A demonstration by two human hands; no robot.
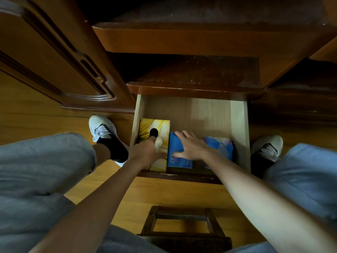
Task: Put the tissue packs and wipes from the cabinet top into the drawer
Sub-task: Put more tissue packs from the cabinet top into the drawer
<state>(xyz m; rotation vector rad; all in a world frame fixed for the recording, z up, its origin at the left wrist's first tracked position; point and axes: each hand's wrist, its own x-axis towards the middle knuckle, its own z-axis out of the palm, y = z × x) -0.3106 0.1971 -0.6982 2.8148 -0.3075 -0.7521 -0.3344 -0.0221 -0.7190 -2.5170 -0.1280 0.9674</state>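
Note:
The pale wooden drawer [238,125] stands pulled out below the dark cabinet top [197,73]. Three packs lie along its front. A yellow tissue box [160,126] with a black oval opening is at the left. My left hand [144,154] rests on it, fingers closed around a white tuft of tissue [158,142]. A blue pack [175,161] lies in the middle under my right hand [191,145], which is spread flat on it, fingers apart. A second blue pack [223,148] sits at the right, partly hidden by my right wrist.
The back half of the drawer floor [191,110] is bare wood. A carved cabinet door [54,61] stands to the left. My knees and white shoes [101,127] flank the drawer. A dark wooden stool [182,223] is under me on the yellow floor.

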